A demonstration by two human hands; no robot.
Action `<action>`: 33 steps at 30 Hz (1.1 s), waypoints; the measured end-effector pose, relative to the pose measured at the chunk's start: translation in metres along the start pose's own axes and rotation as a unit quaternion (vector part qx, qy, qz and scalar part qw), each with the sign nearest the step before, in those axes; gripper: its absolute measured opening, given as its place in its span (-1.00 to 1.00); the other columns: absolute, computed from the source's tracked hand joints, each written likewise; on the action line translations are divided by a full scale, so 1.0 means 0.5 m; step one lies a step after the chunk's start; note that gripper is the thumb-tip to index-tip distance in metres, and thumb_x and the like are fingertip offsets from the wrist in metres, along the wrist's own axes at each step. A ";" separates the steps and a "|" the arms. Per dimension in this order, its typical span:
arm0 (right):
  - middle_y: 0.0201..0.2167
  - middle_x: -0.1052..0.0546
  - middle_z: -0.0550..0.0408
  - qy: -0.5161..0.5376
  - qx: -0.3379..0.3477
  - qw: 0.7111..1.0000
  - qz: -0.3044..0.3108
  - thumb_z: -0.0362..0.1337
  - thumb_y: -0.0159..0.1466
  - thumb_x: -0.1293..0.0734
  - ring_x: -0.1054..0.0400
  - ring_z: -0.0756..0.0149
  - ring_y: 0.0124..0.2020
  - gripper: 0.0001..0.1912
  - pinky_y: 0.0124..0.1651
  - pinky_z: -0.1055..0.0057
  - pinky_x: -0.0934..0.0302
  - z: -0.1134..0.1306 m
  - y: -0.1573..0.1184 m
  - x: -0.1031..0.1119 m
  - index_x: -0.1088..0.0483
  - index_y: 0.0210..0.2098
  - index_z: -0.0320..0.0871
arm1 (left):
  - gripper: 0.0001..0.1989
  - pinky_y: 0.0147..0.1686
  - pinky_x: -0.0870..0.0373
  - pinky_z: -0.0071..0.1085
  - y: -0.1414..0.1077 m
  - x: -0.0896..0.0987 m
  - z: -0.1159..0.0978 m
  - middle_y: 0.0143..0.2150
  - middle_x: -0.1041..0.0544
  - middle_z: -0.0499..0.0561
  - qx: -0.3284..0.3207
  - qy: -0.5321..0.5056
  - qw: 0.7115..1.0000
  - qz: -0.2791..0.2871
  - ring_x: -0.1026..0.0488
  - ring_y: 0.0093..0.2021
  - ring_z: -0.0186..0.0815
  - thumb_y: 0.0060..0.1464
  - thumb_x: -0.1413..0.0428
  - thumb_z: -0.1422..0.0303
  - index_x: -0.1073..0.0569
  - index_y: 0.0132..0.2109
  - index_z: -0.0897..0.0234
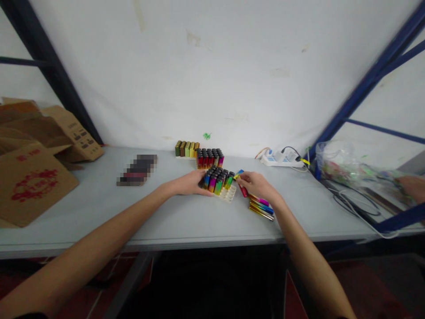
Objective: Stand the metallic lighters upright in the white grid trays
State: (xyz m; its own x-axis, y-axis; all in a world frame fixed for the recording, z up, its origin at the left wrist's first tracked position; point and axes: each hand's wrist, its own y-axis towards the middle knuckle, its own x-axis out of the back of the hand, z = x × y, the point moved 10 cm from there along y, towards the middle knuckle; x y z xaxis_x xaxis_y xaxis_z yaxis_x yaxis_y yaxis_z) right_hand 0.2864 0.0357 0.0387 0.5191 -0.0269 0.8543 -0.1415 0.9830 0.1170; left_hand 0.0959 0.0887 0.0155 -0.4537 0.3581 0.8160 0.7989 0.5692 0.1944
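A white tray [227, 195] with round slots stands on the table, its left part filled with upright, shiny multicoloured lighters [218, 182]. My left hand [191, 184] is wrapped round the left side of this group. To the right of the tray my right hand [254, 184] pinches a blue and yellow lighter [238, 174] between thumb and fingers. A red lighter [243, 190] lies under that hand. Several metallic lighters [262, 207] lie side by side just below it, in purple, blue and gold.
Behind stand a block of red lighters [209, 158] and a row of green and yellow ones [187, 149]. A power strip [282, 158] lies at the wall. Cardboard boxes [36, 181] stand left; a pixelated object [137, 170] lies nearer. At far right, another person's hand [412, 188] shows near plastic bags [345, 164].
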 end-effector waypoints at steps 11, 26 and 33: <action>-0.58 -0.43 0.18 0.157 -0.010 0.984 -0.084 0.03 0.38 -0.30 -0.25 0.43 -0.63 -0.58 -0.54 0.50 -0.13 -0.008 -0.010 0.061 -0.56 -0.07 -0.18 | -0.17 0.24 -0.39 -0.20 0.000 0.002 -0.007 0.25 -0.54 0.19 -0.007 -0.017 1.000 0.001 -0.51 0.20 0.05 -0.01 -0.39 -0.07 -0.41 0.27 0.32; -0.26 -0.65 -0.03 0.339 0.044 0.935 -0.097 0.05 0.05 -0.60 -0.52 0.21 -0.24 -0.50 -0.17 0.33 -0.38 0.030 -0.010 0.067 -0.51 -0.21 -0.17 | -0.21 0.29 -0.35 -0.16 -0.003 0.004 -0.016 0.28 -0.53 0.17 -0.021 -0.038 0.999 0.002 -0.49 0.24 0.05 0.03 -0.39 0.01 -0.40 0.29 0.30; -0.34 -0.50 0.10 0.278 0.099 0.955 -0.016 0.11 0.36 -0.37 -0.39 0.29 -0.26 -0.58 -0.17 0.38 -0.31 0.073 -0.015 0.040 -0.47 -0.26 -0.16 | -0.19 0.26 -0.39 -0.14 -0.004 0.000 -0.009 0.29 -0.52 0.20 0.000 -0.042 0.999 0.011 -0.48 0.25 0.07 0.02 -0.39 -0.01 -0.40 0.29 0.30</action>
State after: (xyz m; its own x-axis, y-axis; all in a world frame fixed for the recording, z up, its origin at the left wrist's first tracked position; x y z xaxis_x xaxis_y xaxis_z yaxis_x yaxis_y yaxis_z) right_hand 0.2669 0.0212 0.0734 0.8854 0.0978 0.4544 -0.2462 0.9279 0.2799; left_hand 0.0961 0.0844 0.0175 -0.4673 0.4323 0.7712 0.8096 0.5596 0.1768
